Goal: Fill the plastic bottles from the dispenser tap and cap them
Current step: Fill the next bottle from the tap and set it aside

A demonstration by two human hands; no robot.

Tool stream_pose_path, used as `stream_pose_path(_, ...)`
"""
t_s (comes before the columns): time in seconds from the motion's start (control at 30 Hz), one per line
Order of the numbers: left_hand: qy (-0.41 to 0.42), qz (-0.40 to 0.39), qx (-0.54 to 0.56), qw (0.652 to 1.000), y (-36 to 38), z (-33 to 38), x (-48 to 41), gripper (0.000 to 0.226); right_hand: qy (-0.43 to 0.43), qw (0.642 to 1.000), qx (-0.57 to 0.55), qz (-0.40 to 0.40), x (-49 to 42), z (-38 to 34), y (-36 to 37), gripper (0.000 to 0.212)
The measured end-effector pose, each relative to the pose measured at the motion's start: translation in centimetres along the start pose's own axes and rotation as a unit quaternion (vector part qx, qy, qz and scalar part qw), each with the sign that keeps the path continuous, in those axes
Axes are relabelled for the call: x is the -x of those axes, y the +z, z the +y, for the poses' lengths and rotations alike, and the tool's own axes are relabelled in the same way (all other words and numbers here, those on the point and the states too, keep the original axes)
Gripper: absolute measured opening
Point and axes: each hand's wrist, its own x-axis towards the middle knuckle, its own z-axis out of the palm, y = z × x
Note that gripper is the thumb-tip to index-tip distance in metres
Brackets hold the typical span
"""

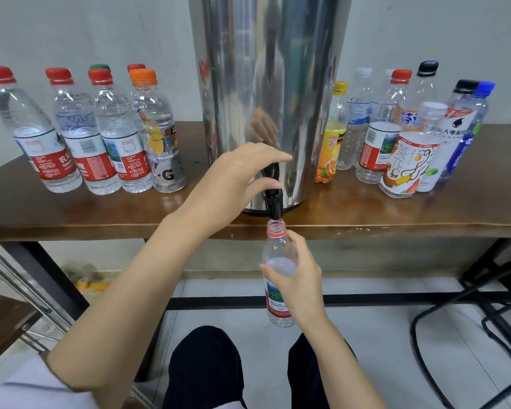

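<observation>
— Knees in dark trousers (204, 367) sit closest to the lens on my feed, with a white sleeve (27, 385) at the lower left corner.

— Where is the bottle being filled?

— I see the uncapped water bottle (278, 249) held upright below the table's front edge, its mouth just under the black tap spout (275, 202). It has a red ring at the neck and a red-and-white label. The right hand (300, 278) wraps its middle, thumb on its left, fingers round its right. How full it is I cannot tell.

— And the other hand?

— The left hand (236, 175) is up at the tap lever (270, 172), thumb beneath and fingers curled over it, pinching it. So the two hands are apart, one above the other, each clamped on its own thing.

— What stands around that?

— The spout comes off the foot of a tall stainless-steel dispenser (266, 84), which stands near the front edge of a brown wooden table (71, 214). Left of the dispenser I see a cluster of capped bottles (101, 137), mostly with red caps, and an orange-capped Gatorade bottle (163, 137) nearest the steel. Right of it stands a mixed group of bottles (407, 160): a yellow-capped orange drink bottle (331, 140) closest in, then others with white, red, black and blue caps. A black table leg (42, 276) slants down at the left.
</observation>
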Motion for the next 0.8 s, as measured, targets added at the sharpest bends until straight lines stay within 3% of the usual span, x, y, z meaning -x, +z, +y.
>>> stream_pose_path(0.33, -0.017, 0.052, 0.002, 0.999, 0.7, 0.1, 0.4, 0.021, -0.02, 1.0, -0.021, 0.001, -0.2, -1.1, 0.1, 0.072)
stream_pose_path(0.47, 0.013, 0.091, -0.055, 0.994, 0.7, 0.2, 0.5, 0.011, -0.027, 0.999, -0.027, 0.008, -0.2, -1.1, 0.1, 0.072)
stream_pose_path(0.67, 0.097, 0.2, -0.163, 0.961, 1.9, -0.4, 3.2, 0.02, -0.022, 0.999, -0.029, 0.023, -0.5, -1.2, 0.5, 0.071)
stream_pose_path(0.8, 0.064, 0.236, -0.125, 0.961, 3.7, 0.2, 5.2, 0.02, -0.028, 0.999, -0.019, 0.027, -0.5, -1.2, 0.7, 0.071)
